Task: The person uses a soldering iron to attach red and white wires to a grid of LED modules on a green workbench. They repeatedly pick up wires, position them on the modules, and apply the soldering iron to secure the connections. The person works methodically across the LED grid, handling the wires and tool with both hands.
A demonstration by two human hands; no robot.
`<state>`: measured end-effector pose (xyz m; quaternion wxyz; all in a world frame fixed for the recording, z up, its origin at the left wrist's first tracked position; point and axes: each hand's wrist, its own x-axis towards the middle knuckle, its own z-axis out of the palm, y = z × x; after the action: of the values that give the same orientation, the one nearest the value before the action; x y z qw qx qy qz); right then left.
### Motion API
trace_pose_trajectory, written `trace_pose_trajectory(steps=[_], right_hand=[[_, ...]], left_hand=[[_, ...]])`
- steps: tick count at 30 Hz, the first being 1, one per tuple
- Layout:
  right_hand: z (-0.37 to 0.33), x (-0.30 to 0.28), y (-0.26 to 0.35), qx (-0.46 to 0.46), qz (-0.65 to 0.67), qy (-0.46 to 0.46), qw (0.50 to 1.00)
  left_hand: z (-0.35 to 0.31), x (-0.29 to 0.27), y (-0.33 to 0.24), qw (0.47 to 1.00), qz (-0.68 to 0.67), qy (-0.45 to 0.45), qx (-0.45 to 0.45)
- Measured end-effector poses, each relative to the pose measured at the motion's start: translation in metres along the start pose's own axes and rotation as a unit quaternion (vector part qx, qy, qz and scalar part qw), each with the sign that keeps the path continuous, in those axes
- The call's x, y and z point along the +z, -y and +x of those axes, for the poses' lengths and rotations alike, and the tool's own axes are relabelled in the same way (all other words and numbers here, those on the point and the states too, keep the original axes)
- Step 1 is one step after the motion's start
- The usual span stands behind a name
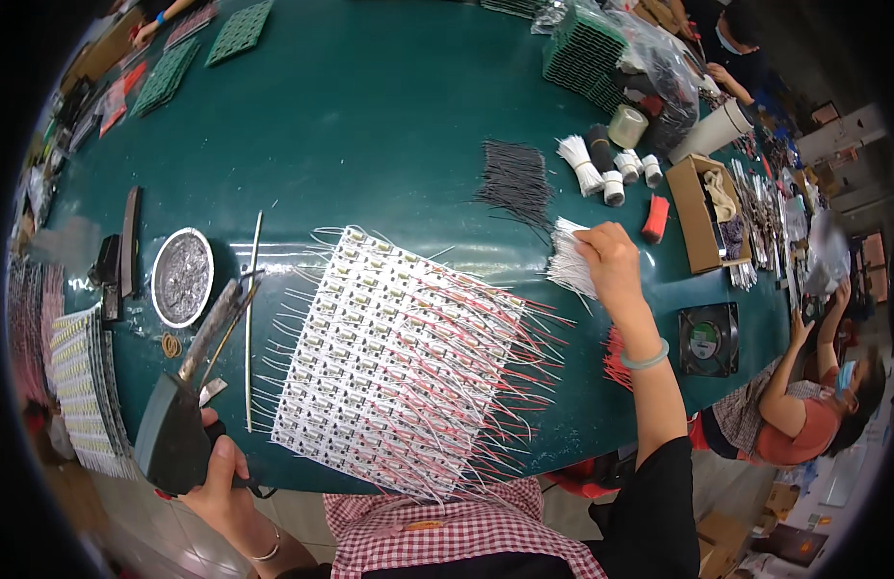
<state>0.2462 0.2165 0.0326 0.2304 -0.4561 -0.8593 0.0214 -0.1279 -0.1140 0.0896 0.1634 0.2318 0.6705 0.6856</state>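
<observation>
My left hand [220, 487] is wrapped around the handle of a dark soldering gun [169, 439], whose long metal tip slants up and away to the right. Fingers pinched together, my right hand [613, 261] is at a pile of short white wires [567, 259]; how many wires it grips is hidden. Between my hands lies a white panel of small circuit boards [355, 338], tilted on the table. White wires stick out along its left side, and red and white wires cover its right half. Below my right wrist is a bunch of red wires [616, 359], partly hidden by my arm.
A round bowl of silvery metal [181, 278] and a thin rod [253, 328] lie on the left. Stacked panels [85, 386] stand at the left edge. Black wires [515, 180], bundled white wires [579, 164], a cardboard box [695, 217] and a fan [709, 340] occupy the right. Other people work around the table.
</observation>
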Motion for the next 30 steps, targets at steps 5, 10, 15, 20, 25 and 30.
trace_pose_trajectory(steps=[5, 10, 15, 20, 25, 30], right_hand=[[-0.002, 0.002, 0.000, 0.030, 0.023, 0.007, 0.999], [0.000, -0.001, 0.003, 0.044, 0.047, 0.007, 0.998], [-0.002, -0.007, 0.012, 0.053, 0.033, -0.005, 0.998], [-0.003, -0.015, 0.011, 0.021, -0.010, -0.022, 0.999], [-0.004, -0.016, 0.013, -0.012, -0.044, -0.015, 0.999], [-0.002, -0.023, 0.016, -0.019, -0.067, 0.017, 0.997]], left_hand=[[0.001, 0.031, -0.016, 1.000, 0.004, -0.007, 0.025], [-0.001, 0.050, -0.024, 1.000, 0.005, 0.004, 0.031], [-0.003, 0.059, -0.030, 0.998, -0.038, -0.013, -0.046], [-0.003, 0.064, -0.023, 0.998, -0.033, -0.015, -0.054], [0.000, 0.061, -0.009, 0.999, -0.026, 0.010, -0.016], [-0.001, 0.060, -0.005, 0.999, -0.014, 0.023, -0.047]])
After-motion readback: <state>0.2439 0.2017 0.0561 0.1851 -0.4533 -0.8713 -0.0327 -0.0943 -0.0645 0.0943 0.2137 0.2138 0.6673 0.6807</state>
